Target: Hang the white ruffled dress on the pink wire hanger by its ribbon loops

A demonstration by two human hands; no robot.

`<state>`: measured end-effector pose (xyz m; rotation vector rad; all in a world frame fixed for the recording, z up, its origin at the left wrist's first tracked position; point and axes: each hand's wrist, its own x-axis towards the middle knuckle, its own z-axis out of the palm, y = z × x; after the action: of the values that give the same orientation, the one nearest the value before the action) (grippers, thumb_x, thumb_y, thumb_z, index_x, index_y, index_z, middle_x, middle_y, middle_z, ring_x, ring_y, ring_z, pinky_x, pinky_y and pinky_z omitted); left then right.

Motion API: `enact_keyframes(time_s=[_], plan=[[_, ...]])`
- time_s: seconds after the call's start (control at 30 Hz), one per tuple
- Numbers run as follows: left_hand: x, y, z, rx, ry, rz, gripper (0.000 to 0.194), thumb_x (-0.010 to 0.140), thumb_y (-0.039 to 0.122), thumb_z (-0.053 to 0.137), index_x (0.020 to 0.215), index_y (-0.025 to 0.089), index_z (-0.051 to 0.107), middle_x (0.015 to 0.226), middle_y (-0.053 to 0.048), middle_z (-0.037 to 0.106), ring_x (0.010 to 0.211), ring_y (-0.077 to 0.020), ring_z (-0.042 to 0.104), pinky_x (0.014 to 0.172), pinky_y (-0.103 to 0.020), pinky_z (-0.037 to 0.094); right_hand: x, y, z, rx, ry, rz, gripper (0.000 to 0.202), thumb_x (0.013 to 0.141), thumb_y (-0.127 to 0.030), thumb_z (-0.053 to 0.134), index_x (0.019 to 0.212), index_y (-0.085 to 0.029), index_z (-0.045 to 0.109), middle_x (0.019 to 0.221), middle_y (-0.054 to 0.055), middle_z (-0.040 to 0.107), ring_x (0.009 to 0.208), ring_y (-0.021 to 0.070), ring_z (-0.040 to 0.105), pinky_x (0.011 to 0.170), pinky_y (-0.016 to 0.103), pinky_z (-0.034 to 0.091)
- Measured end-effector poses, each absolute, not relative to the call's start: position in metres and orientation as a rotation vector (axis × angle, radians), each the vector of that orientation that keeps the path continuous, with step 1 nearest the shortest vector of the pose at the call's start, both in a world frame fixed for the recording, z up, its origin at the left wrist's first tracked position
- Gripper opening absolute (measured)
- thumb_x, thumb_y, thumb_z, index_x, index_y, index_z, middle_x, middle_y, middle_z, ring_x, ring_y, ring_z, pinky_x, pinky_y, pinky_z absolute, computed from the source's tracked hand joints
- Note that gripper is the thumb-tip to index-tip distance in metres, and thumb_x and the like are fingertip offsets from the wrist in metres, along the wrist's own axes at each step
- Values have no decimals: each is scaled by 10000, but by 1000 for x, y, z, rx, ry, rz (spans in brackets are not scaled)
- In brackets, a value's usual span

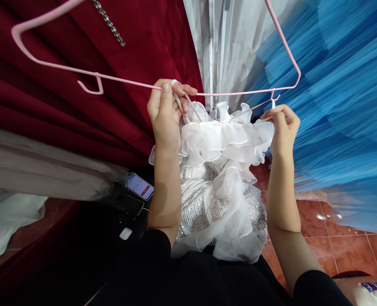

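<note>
Overhead, a pink hanger [226,92] is held level by its bottom bar, so that a small white ruffled dress [222,140] can be hung beneath it. The bar is gripped by the left hand [166,112], whose fingers [188,90] are curled around it and around a thin white strap [178,101] of the dress, which is pinned against the bar so that it cannot slide off. At the hanger's right-hand notch [273,94], a second strap [255,105] is pinched narrowly between the fingertips of the right hand [282,125], apparently so that it can be seated in the hook there. The dress is suspended between the two hands, its ruffled top just under the bar and its sequined skirt [196,199] draped down over the person's dark lap. Deep red fabric [80,119] is seen hanging to the left and blue pleated tulle [341,106] to the right, with a silver garment [226,46] between them. A phone [140,186] is rested on dark cloth beside the left forearm, above red floor tiles [328,238].
</note>
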<state>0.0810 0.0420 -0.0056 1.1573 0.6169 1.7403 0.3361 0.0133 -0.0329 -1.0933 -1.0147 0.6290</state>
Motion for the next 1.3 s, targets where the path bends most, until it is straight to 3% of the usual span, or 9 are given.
enact_keyframes(time_s=[0.13, 0.2, 0.3, 0.67, 0.83, 0.97, 1.07, 1.17, 1.3], plan=[[81, 41, -3, 1164, 660, 1745, 258, 999, 324, 480, 786, 229, 590, 818, -38, 661, 582, -149, 510, 516, -277, 379, 361, 11, -14, -913, -705, 851, 90, 677, -332, 581, 643, -249, 578, 624, -7, 582, 602, 126, 538, 674, 321, 496], [82, 39, -2, 1149, 665, 1726, 267, 1002, 324, 468, 784, 229, 589, 832, -43, 677, 553, -145, 492, 493, -274, 378, 373, 11, -12, -887, -636, 947, 114, 668, -367, 629, 750, -288, 638, 861, 3, 698, 754, 155, 600, 830, 354, 529], [84, 38, -2, 1117, 659, 1716, 289, 1010, 313, 441, 772, 228, 583, 828, -50, 691, 523, -138, 477, 466, -264, 379, 376, 10, -19, -893, -617, 1015, 202, 689, -418, 622, 866, -333, 673, 1184, -32, 688, 1028, 209, 627, 1019, 411, 484], [85, 37, 0, 1102, 615, 1703, 277, 1007, 292, 443, 771, 207, 562, 821, -62, 697, 503, -123, 438, 456, -264, 310, 346, 10, -15, -817, -804, 822, 393, 740, -322, 473, 1078, -313, 674, 1309, -44, 613, 1051, 167, 634, 948, 357, 540], [83, 42, -7, 1106, 568, 1656, 243, 985, 334, 502, 786, 209, 566, 860, -73, 699, 520, -140, 423, 464, -300, 271, 370, 16, -45, -998, -477, 789, 200, 726, -377, 526, 872, -285, 628, 1021, 14, 673, 808, 170, 644, 754, 394, 578], [88, 45, -10, 1086, 578, 1671, 240, 979, 371, 515, 785, 235, 555, 874, -64, 690, 515, -153, 399, 473, -326, 244, 330, -4, -42, -973, -597, 483, 39, 735, -263, 603, 732, -292, 577, 669, -39, 539, 551, 128, 538, 560, 323, 502], [92, 45, -11, 1078, 579, 1687, 252, 957, 424, 555, 792, 234, 558, 878, -51, 691, 511, -144, 385, 476, -322, 231, 282, -20, -22, -936, -992, 516, 118, 807, -223, 635, 893, -303, 618, 880, -19, 661, 914, 167, 698, 618, 296, 513], [94, 44, -12, 1082, 556, 1690, 278, 937, 455, 588, 797, 217, 558, 873, -41, 693, 508, -120, 362, 469, -300, 223, 251, -20, -6, -899, -1238, 571, 234, 893, -290, 575, 1114, -363, 553, 1252, -15, 631, 1261, 190, 582, 813, 332, 554], [99, 44, -12, 1097, 548, 1672, 272, 985, 403, 515, 799, 211, 563, 889, -50, 695, 491, -104, 350, 451, -289, 245, 242, 1, -5, -1004, -1431, 624, 338, 878, -423, 610, 1188, -370, 485, 1321, 5, 578, 1121, 193, 628, 787, 340, 574]])
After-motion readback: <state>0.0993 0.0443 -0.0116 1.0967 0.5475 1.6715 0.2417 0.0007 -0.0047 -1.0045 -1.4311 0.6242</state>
